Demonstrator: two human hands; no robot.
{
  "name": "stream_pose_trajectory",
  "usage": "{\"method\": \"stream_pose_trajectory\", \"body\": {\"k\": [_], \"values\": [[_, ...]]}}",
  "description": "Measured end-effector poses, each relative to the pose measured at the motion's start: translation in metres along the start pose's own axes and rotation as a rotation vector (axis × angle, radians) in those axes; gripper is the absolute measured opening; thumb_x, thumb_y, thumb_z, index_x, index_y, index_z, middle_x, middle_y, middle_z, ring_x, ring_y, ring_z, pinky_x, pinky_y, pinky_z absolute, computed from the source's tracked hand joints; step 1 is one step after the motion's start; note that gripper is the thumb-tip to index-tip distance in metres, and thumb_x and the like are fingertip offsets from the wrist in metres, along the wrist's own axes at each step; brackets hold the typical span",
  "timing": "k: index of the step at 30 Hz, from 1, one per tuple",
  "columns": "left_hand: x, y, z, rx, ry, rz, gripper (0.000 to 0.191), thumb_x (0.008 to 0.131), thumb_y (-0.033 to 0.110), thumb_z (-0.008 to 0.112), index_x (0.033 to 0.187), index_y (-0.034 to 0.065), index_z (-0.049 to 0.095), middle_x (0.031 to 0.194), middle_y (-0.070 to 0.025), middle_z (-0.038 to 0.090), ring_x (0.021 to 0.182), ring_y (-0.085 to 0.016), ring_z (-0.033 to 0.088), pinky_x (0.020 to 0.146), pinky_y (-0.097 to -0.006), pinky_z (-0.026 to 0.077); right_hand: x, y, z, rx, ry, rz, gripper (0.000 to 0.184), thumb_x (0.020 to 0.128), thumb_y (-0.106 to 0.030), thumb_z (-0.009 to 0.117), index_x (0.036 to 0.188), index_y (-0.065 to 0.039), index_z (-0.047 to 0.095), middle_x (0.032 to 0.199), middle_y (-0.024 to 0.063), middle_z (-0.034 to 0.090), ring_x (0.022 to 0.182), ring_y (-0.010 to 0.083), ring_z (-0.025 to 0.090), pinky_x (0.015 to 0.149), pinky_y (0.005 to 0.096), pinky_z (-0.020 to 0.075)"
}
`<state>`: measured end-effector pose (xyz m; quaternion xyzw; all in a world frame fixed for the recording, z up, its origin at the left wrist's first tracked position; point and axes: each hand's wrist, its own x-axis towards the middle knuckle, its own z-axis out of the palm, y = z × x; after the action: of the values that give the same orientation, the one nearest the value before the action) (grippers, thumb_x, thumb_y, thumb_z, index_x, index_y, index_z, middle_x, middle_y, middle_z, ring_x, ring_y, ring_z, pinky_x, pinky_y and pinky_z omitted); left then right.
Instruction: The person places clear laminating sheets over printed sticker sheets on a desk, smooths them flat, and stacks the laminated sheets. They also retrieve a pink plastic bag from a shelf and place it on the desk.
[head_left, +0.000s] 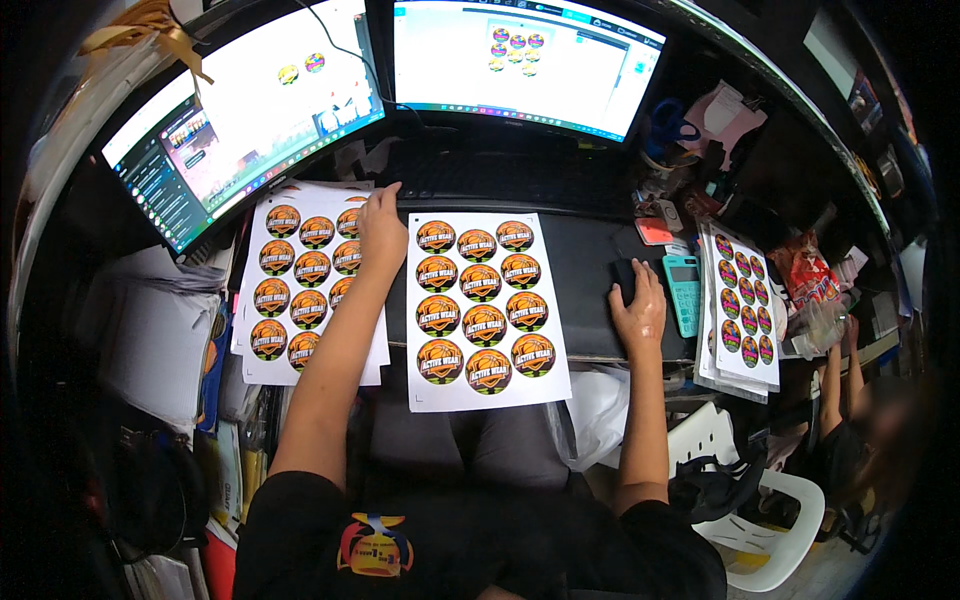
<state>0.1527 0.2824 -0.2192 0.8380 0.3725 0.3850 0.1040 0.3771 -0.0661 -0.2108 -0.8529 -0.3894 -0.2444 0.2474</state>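
A sheet of round basketball stickers (480, 300) lies on the dark desk in front of me. To its left is a pile of similar printed sheets (292, 285), and my left hand (384, 232) rests over the pile's right side, its fingertips near the keyboard's left end. Whether that hand pinches a sheet is unclear. My right hand (639, 304) lies over a black computer mouse (623, 274), partly hidden under the fingers. Right of this hand are a teal calculator (681, 296) and another stack of sheets with round colourful prints (742, 307). Behind the sheets stretches a black keyboard (510, 176).
Two lit monitors (525, 67) stand at the back. A cup with blue-handled scissors (671, 124), a red snack bag (806, 266) and clear plastic crowd the right. Papers fill the left side. A white chair (787, 525) and another person (847, 420) are at the right.
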Motion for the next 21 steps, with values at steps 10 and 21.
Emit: {"method": "stream_pose_trajectory", "body": {"k": [10, 21], "values": [[-0.001, 0.010, -0.007, 0.138, -0.082, 0.104, 0.057, 0.079, -0.005, 0.053, 0.133, 0.0117, 0.052, 0.138, -0.0176, 0.048, 0.107, -0.036, 0.060, 0.093, -0.0482, 0.043, -0.001, 0.003, 0.003, 0.014, 0.059, -0.068, 0.054, 0.079, -0.020, 0.068, 0.129, -0.002, 0.055, 0.127, 0.0241, 0.058, 0.111, 0.0393, 0.059, 0.091, 0.0469, 0.0481], [0.021, 0.036, 0.008, 0.523, -0.192, 0.280, 0.054, 0.082, 0.005, 0.058, 0.132, 0.0235, 0.055, 0.128, -0.0243, 0.051, 0.078, -0.031, 0.067, 0.072, -0.0409, 0.054, -0.002, 0.006, 0.003, 0.002, 0.037, -0.046, 0.054, 0.080, -0.022, 0.068, 0.128, -0.002, 0.056, 0.127, 0.0242, 0.057, 0.111, 0.0388, 0.058, 0.090, 0.0462, 0.0482]]}}
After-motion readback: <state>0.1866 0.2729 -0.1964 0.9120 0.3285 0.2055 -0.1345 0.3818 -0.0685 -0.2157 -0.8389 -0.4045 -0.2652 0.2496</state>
